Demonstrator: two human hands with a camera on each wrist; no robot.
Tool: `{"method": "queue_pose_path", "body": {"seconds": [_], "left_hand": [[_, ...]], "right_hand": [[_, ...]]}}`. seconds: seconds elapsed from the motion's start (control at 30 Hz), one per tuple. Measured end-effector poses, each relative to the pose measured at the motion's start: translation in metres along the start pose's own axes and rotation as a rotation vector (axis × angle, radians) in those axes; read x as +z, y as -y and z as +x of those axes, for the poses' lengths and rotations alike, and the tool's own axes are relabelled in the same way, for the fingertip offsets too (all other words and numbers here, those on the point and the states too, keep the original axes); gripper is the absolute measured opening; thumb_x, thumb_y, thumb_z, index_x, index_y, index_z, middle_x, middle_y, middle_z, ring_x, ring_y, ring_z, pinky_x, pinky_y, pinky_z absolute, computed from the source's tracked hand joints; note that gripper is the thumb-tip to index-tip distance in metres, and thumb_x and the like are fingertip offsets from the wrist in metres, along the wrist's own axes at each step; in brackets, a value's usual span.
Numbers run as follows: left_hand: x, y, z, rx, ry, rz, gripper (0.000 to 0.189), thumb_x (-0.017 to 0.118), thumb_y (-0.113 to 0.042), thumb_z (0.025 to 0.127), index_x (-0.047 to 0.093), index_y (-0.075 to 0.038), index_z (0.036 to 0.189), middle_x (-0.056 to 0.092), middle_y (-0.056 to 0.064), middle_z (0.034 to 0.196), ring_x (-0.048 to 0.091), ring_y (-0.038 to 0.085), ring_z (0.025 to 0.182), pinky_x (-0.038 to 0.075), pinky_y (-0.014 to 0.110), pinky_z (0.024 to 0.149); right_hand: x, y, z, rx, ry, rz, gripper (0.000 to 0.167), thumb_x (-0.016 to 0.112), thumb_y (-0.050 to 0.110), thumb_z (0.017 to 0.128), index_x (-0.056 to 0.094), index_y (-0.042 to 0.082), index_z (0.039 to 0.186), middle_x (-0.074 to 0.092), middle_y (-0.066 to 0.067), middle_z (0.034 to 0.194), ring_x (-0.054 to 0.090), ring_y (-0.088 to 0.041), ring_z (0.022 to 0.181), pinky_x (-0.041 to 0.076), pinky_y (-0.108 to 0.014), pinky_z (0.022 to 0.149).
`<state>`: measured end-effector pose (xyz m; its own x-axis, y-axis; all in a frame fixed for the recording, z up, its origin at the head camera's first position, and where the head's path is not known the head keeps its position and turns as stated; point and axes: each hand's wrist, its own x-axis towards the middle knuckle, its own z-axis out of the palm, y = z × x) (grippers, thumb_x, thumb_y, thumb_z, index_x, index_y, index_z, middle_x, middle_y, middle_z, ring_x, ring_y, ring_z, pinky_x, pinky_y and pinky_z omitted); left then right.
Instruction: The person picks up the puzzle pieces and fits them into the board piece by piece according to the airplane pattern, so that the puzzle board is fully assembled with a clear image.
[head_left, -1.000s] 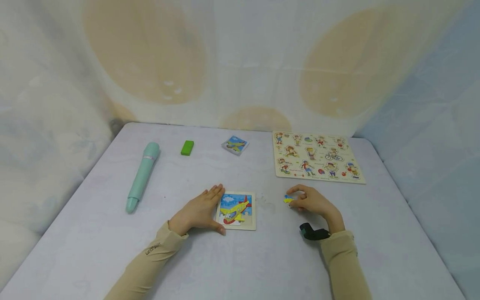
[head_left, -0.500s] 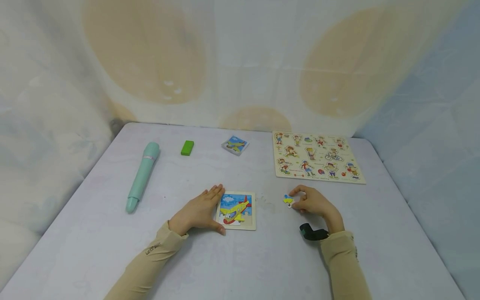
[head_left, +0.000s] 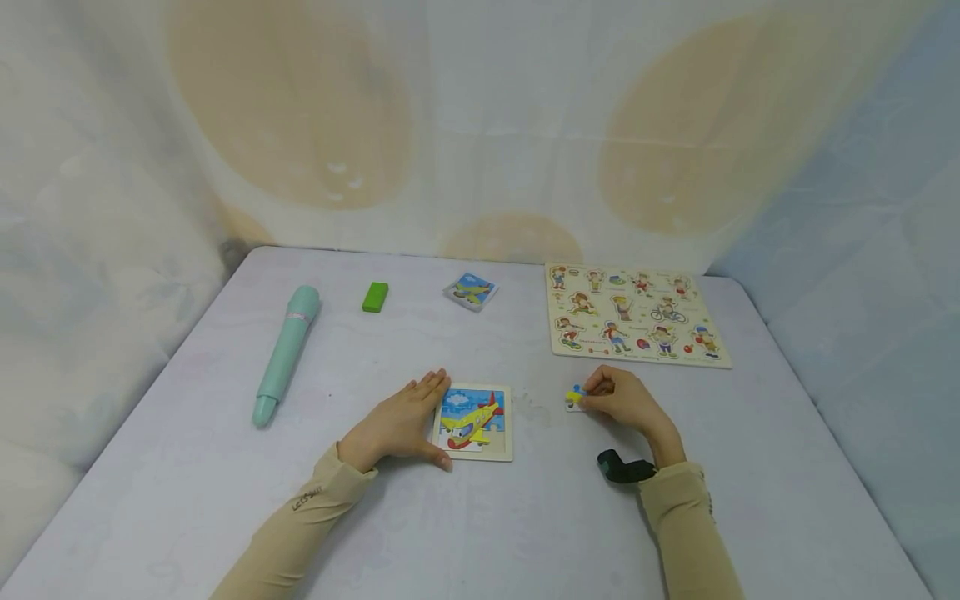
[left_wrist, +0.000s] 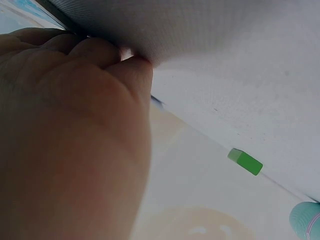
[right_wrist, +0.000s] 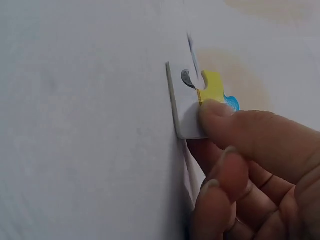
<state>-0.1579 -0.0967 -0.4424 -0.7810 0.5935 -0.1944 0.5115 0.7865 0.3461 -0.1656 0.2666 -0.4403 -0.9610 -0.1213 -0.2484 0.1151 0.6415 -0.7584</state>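
Observation:
A small square jigsaw puzzle (head_left: 472, 417) with a yellow airplane picture lies in a pale wooden frame; its lower right corner shows bare board. Along the frame's left side rests my left hand (head_left: 401, 422), fingers extended and thumb spread toward the bottom edge. In the left wrist view, the back of that hand (left_wrist: 75, 125) hides most of the puzzle. To the right of the frame, my right hand (head_left: 628, 406) pinches a jigsaw piece (head_left: 574, 397) between thumb and fingers. The right wrist view shows this piece (right_wrist: 191, 117) as white, yellow and blue, with a grey mark, tilted close to the tabletop.
A wooden board (head_left: 637, 317) with sports figures lies at the back right. Near the back edge are a small airplane picture tile (head_left: 471, 292) and a green block (head_left: 375, 297). A mint-green microphone-shaped toy (head_left: 287, 354) lies on the left.
The jigsaw piece has turned in my right hand's fingers, its blue knob now pointing away from me. That hand's fingers have shifted their hold slightly. The left hand stays still.

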Motion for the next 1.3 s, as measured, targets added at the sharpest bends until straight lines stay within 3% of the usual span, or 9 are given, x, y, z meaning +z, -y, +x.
{"method": "queue_pose_path", "body": {"seconds": [0.17,0.3,0.47,0.67,0.97,1.3], "left_hand": [[-0.001,-0.001,-0.001,0.001,-0.003,-0.006,0.128,0.082,-0.064,0.06,0.022,0.003,0.152,0.02,0.018,0.161,0.017,0.032,0.15,0.02,0.048,0.122],[-0.001,-0.001,0.0,-0.001,-0.003,-0.01,0.127,0.082,-0.063,0.06,0.023,0.003,0.152,0.02,0.018,0.161,0.017,0.032,0.15,0.02,0.048,0.122],[0.0,-0.001,0.0,-0.002,-0.002,-0.011,0.128,0.082,-0.063,0.06,0.022,0.003,0.152,0.019,0.017,0.161,0.016,0.031,0.151,0.02,0.048,0.122],[0.001,-0.001,0.001,-0.001,-0.003,-0.005,0.128,0.082,-0.063,0.06,0.022,0.002,0.152,0.02,0.017,0.161,0.016,0.031,0.151,0.02,0.048,0.123],[0.0,-0.001,0.0,0.001,-0.005,-0.001,0.128,0.082,-0.064,0.06,0.023,0.002,0.152,0.02,0.017,0.161,0.017,0.031,0.151,0.02,0.048,0.122],[0.0,-0.001,0.001,-0.002,-0.001,-0.009,0.127,0.082,-0.063,0.06,0.023,0.002,0.152,0.019,0.017,0.161,0.016,0.031,0.151,0.02,0.048,0.123]], "right_hand": [[0.005,0.002,0.003,-0.057,0.063,0.089,0.027,0.067,0.009,0.087,0.062,-0.001,0.111,0.067,-0.002,0.078,0.052,-0.01,0.062,0.045,-0.022,0.055],[0.011,0.005,0.004,-0.086,0.111,0.146,0.039,0.065,0.009,0.09,0.06,0.005,0.128,0.064,-0.001,0.074,0.048,-0.01,0.06,0.043,-0.022,0.055],[0.017,0.007,0.005,-0.093,0.137,0.194,0.043,0.062,0.01,0.093,0.056,0.008,0.136,0.062,0.0,0.076,0.046,-0.01,0.059,0.041,-0.021,0.055],[0.022,0.011,0.005,-0.07,0.157,0.215,0.036,0.061,0.01,0.093,0.061,0.006,0.129,0.06,0.0,0.081,0.044,-0.009,0.057,0.038,-0.019,0.053],[0.04,0.025,0.006,-0.113,0.214,0.249,0.034,0.065,0.013,0.09,0.06,-0.001,0.121,0.055,0.002,0.065,0.04,-0.009,0.051,0.035,-0.019,0.048],[0.066,0.04,0.005,-0.165,0.29,0.24,0.027,0.07,0.012,0.087,0.066,-0.001,0.111,0.07,-0.001,0.08,0.039,-0.008,0.049,0.034,-0.018,0.044]]}}
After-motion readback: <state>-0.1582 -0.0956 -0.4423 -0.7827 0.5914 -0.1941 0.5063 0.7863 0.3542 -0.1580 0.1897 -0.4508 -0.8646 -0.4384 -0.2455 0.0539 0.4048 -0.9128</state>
